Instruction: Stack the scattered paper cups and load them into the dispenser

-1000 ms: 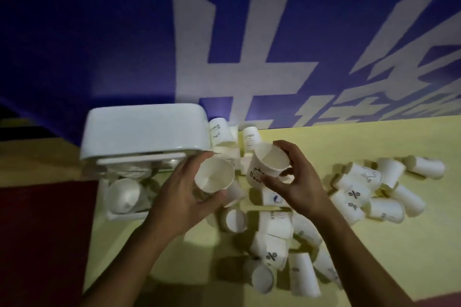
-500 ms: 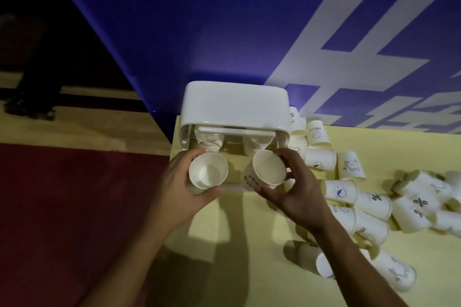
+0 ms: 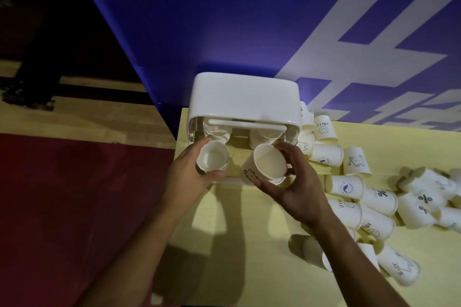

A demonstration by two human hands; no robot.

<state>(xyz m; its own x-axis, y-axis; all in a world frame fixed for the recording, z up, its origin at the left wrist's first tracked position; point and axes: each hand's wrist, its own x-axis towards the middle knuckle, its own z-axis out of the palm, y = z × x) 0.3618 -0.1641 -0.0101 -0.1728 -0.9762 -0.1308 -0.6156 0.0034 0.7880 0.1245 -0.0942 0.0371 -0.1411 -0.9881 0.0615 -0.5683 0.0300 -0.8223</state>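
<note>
A: Where's the left grip (image 3: pixel 189 174)?
B: Curled round an upright cup (image 3: pixel 212 158), just before the dispenser (image 3: pixel 244 97).
A: And the right grip (image 3: pixel 299 184)?
B: Holding a tilted cup (image 3: pixel 268 163) at the dispenser's front; loose cups (image 3: pixel 379 197) lie rightward on the desk (image 3: pixel 249 244).

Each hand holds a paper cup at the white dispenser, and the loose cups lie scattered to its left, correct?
No: the head view shows the loose cups scattered to the right of the dispenser. The rest holds.
</note>
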